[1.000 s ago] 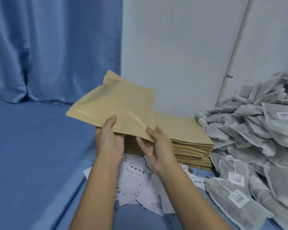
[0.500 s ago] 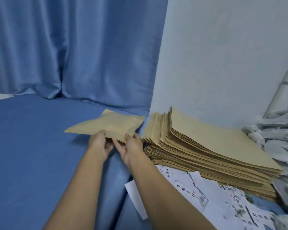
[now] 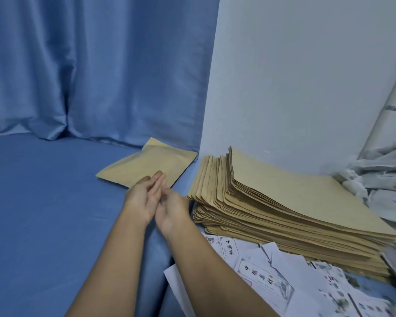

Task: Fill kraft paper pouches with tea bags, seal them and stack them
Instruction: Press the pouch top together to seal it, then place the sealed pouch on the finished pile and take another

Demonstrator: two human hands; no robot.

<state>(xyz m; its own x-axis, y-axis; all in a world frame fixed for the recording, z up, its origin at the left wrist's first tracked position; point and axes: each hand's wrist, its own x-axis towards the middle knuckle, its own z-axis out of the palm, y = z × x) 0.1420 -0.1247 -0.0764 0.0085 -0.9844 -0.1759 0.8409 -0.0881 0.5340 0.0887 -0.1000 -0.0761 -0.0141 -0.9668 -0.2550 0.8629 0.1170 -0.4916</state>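
Note:
A filled kraft pouch (image 3: 146, 165) lies flat on the blue cloth, near the foot of the curtain. My left hand (image 3: 144, 197) hovers just in front of the pouch's near edge, fingers stretched out and holding nothing. My right hand (image 3: 172, 208) is close beside it, fingers loosely curled and blurred, with nothing in it. To the right stands a thick stack of empty kraft pouches (image 3: 284, 202). White tea bags (image 3: 380, 179) are heaped at the far right edge.
Printed white paper labels (image 3: 265, 275) lie scattered in front of the stack. A white wall panel (image 3: 295, 76) rises behind the stack and a blue curtain (image 3: 101, 65) hangs at the back left. Blue cloth (image 3: 44, 213) covers the surface to the left.
Both hands carried the filled pouch left, set it down on the blue cloth and let go. The hands have drawn back a little. The view has swung left.

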